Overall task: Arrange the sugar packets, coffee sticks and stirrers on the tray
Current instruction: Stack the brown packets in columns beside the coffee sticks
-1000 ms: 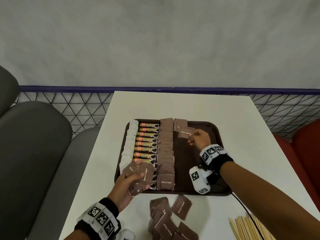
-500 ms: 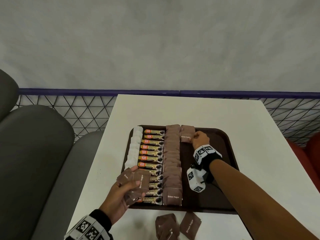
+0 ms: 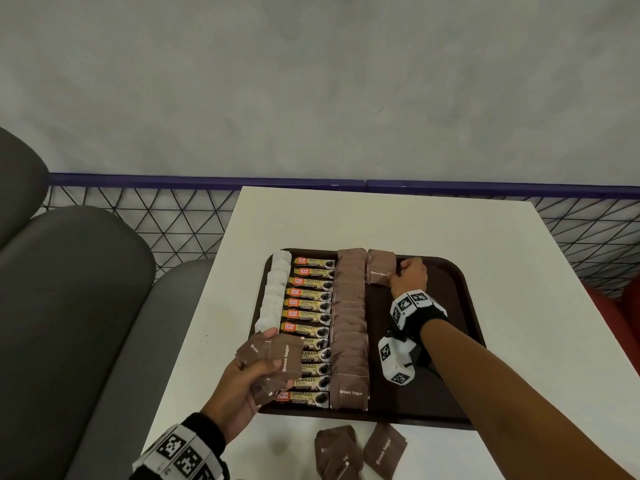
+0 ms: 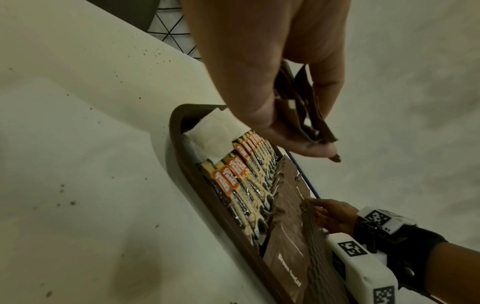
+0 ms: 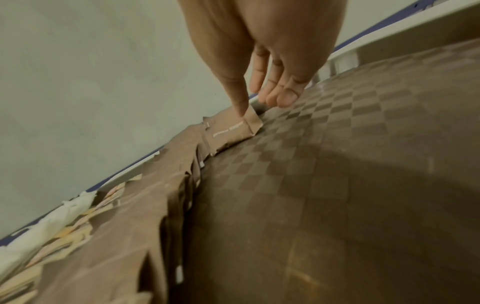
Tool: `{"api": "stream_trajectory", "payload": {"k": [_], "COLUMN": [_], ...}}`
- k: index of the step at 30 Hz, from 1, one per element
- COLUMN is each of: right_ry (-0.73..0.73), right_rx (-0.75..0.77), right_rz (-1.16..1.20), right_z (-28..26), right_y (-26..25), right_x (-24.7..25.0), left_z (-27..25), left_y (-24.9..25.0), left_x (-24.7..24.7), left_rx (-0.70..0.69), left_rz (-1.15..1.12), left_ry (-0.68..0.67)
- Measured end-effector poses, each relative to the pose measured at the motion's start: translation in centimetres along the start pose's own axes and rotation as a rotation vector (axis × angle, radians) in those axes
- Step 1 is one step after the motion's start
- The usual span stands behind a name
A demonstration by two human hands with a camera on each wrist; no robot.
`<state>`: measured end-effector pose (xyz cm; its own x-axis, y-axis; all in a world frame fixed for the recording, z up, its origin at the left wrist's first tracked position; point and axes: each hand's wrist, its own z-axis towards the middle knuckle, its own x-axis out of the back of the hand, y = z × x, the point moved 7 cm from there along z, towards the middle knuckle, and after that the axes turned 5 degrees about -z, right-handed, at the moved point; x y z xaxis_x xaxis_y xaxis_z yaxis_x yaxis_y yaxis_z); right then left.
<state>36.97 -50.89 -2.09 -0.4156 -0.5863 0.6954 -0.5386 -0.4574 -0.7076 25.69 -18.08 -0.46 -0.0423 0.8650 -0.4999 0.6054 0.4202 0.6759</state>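
Note:
A dark brown tray (image 3: 446,278) on the white table holds a column of white sugar packets (image 3: 275,292), a column of coffee sticks (image 3: 311,313) and a column of brown sugar packets (image 3: 349,327). At the far end, right of that column, lies one brown sugar packet (image 3: 379,271) (image 5: 228,131). My right hand (image 3: 408,275) (image 5: 262,102) presses its thumb on that packet's right end, the other fingers straight on the tray beside it. My left hand (image 3: 249,382) (image 4: 298,123) grips several brown sugar packets (image 3: 277,358) (image 4: 309,107) above the tray's near left corner. No stirrers are in view.
Loose brown sugar packets (image 3: 339,452) lie on the table (image 3: 381,223) in front of the tray. The tray's right half (image 5: 363,185) is bare. Grey seats (image 3: 69,306) stand at the left, a mesh railing (image 3: 173,216) behind, a red seat (image 3: 616,306) at the right.
My right hand carried one brown packet towards the tray's far end and laid it down beside the brown column. The left hand kept its packets. The view rose, so the stirrers left the picture.

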Motion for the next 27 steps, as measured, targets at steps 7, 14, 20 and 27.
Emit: {"api": "stream_trajectory", "payload": {"k": [7,14,20,27], "right_ry": [-0.052,-0.439,-0.914,-0.959], "right_rx": [0.153,0.282,0.376,0.326], "right_rz": [0.016,0.208,0.179,0.213], "right_z": [-2.6,-9.8,-16.5,-16.9], "right_y": [-1.5,-3.4,-5.2,-5.3], "right_x": [1.0,-0.7,-2.9,-2.7], "left_z": [-0.5,-1.0,-1.5,-1.7], "left_y": [0.5,0.0,-0.6,-0.7], "left_x": [-0.9,-1.6,-2.6,-3.0], "left_rx": [-0.032,-0.066,-0.067,-0.068], "left_rz": [-0.001,0.041,0.105,0.066], "left_ry": [-0.005,0.011,-0.008,-0.018]}}
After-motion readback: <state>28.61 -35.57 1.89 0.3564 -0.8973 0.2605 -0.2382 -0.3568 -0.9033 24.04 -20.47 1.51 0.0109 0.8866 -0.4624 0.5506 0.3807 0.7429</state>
